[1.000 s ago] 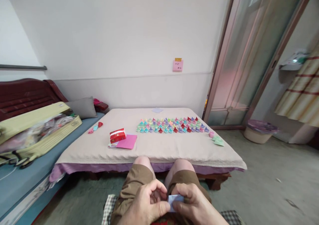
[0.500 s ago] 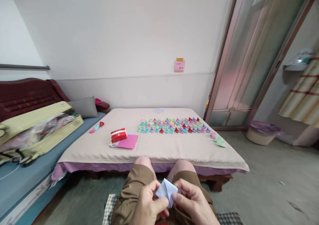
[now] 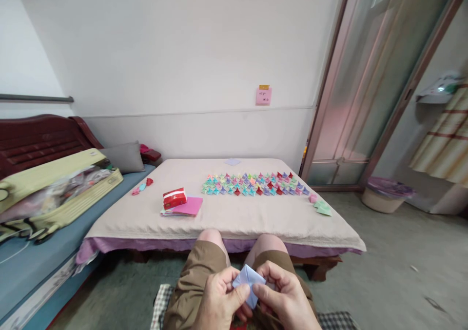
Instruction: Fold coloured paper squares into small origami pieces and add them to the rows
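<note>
A small folded piece of light blue origami paper [image 3: 248, 274] is held over my lap, its corners pointing up and down. My left hand [image 3: 221, 298] pinches it from the left, with the thumb lying on its front. From the right, my right hand [image 3: 283, 293] grips it between thumb and fingers, the thumb tip pressed near the middle. Both thumbs and fingers cover parts of the paper's sides. Beyond my knees, several rows of small colourful folded paper pieces [image 3: 252, 184] stand on the cloth-covered table [image 3: 234, 218].
A red tissue pack [image 3: 174, 198] lies on pink paper sheets [image 3: 192, 206]. Small folded papers [image 3: 142, 186] lie at the left. A pink piece [image 3: 312, 199] and green papers [image 3: 323, 208] are at the right. A lilac sheet [image 3: 232, 162] lies by the wall. An open yellow suitcase [image 3: 98, 181] rests on the left.
The blue paper has shifted slightly right and turned, and its front now shows a centred crease with both thumbs closer to the middle. Things on the table stay put.
</note>
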`<state>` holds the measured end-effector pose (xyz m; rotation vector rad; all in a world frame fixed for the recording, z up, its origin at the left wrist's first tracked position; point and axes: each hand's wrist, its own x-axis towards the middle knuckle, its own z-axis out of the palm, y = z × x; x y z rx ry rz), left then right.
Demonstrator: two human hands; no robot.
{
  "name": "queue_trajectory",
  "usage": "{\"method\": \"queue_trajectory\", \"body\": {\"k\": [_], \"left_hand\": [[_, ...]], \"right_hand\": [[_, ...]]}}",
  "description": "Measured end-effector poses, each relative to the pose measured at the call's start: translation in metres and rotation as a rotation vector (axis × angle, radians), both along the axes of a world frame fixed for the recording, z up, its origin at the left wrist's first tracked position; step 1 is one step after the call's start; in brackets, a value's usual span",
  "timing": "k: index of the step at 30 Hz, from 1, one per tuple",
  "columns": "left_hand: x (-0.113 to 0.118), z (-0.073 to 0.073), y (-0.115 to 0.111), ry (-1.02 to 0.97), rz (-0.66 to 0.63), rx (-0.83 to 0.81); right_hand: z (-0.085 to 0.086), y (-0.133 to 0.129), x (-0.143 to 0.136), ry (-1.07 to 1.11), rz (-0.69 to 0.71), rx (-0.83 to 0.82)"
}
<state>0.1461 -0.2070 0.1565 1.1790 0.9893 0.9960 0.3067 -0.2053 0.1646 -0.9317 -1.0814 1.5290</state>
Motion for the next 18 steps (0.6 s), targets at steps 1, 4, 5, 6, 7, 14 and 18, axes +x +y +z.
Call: {"method": "queue_trajectory", "body": {"k": [1,4,5,6,7,14,18], "left_hand": [[0.000,0.001,-0.001,0.007,0.024,0.019],[0.002,0.003,-0.004,0.010,0.107,0.069],[0.003,0.004,-0.005,0.008,0.137,0.079],[0.004,0.005,-0.007,0.006,0.166,0.084],[0.004,0.006,-0.009,0.003,0.194,0.083],[0.003,0.011,-0.019,-0.059,0.249,0.147],[0.002,0.009,-0.018,-0.193,0.136,0.276]], "right_hand": [[0.001,-0.001,-0.001,0.004,0.002,0.012],[0.001,-0.003,-0.004,0.037,-0.005,0.032],[0.000,-0.003,-0.005,0.049,-0.010,0.035],[-0.001,-0.004,-0.005,0.061,-0.017,0.038],[-0.003,-0.004,-0.006,0.072,-0.026,0.043],[-0.002,-0.006,-0.008,0.180,-0.047,0.118],[0.000,-0.008,-0.006,0.221,-0.007,0.152]]}}
